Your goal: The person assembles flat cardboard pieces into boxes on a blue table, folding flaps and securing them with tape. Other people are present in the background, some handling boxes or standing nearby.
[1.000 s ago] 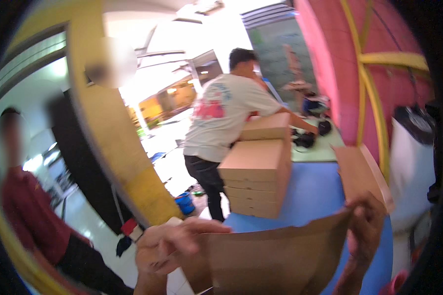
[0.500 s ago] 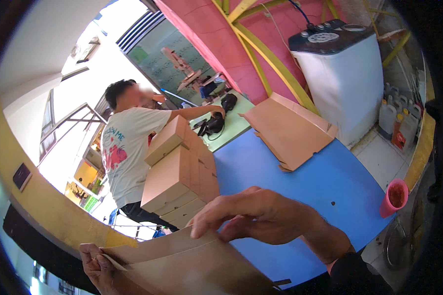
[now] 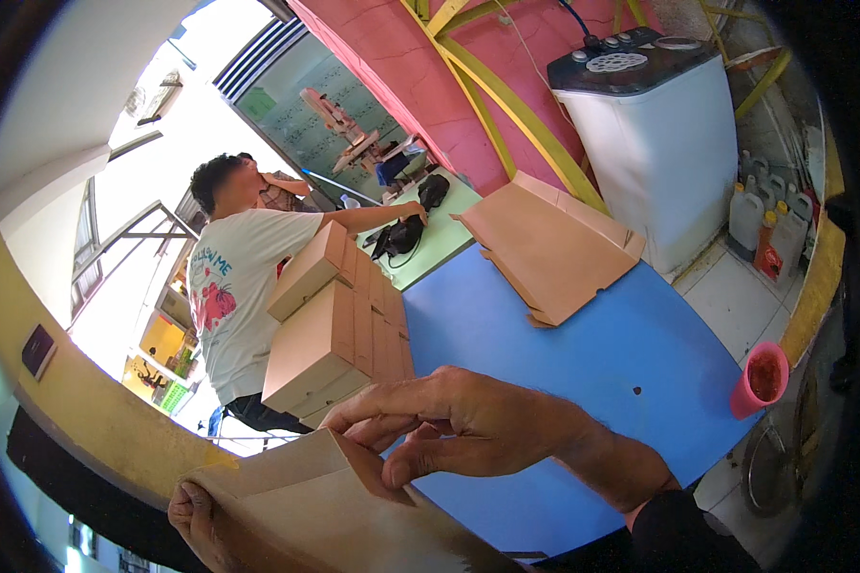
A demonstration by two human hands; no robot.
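Note:
A brown cardboard box blank (image 3: 301,511), partly folded, is held up close to me, low in the view. My left hand (image 3: 201,525) grips its left edge, with the thumb over the rim. At the far right corner, my right hand (image 3: 473,420) has its fingers closed on a flap that stands bent up from the panel. The lower part of the blank runs out of view. Just beyond my right hand is a stack of closed brown cardboard boxes (image 3: 306,349).
Another partly folded cardboard blank (image 3: 564,248) lies at the back of the blue table (image 3: 545,382). A pink cup (image 3: 763,377) stands at the right edge. Behind are a washing machine (image 3: 650,143) and plastic jugs (image 3: 760,229). A person (image 3: 248,277) reaches over a green table (image 3: 454,224) with black items.
My right hand has shifted left along the blank, and the corner flap it holds is now bent upright. My left hand keeps its grip. The view has shifted slightly.

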